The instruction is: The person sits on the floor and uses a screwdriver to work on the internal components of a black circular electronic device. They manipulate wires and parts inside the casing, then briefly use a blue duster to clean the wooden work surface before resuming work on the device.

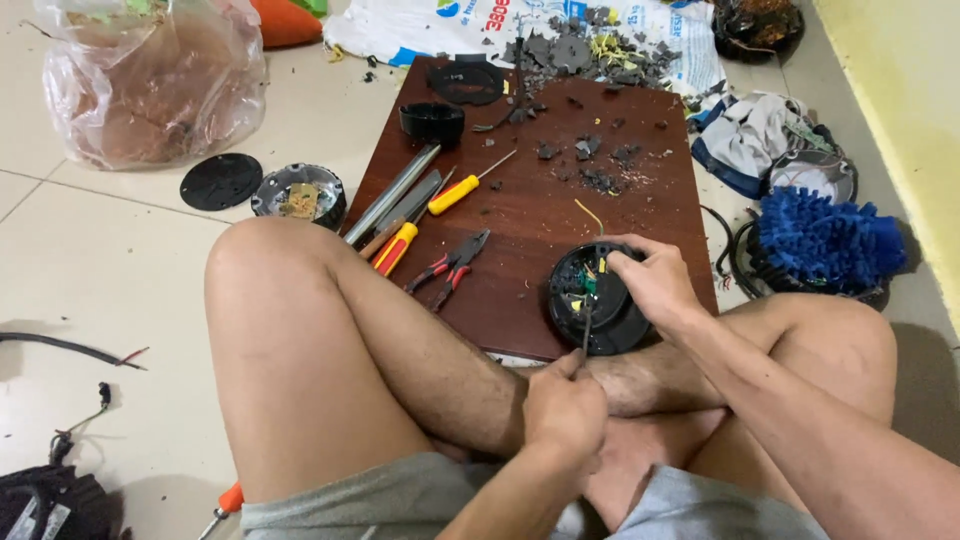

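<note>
The right hand (655,283) is gripping the rim of a round black housing (597,300), which is resting at the near edge of a dark wooden board (560,205) lying on the tiled floor (120,250); the left hand (563,405) is clenching around the handle of a thin tool (586,330), its tip poking into the housing among green and yellow parts; red-handled pliers (450,268) are lying just left of the housing; yellow and red screwdrivers (425,215) and grey debris (590,160) are sitting farther back on the board; a blue mop head (825,240) is lying to the right.
</note>
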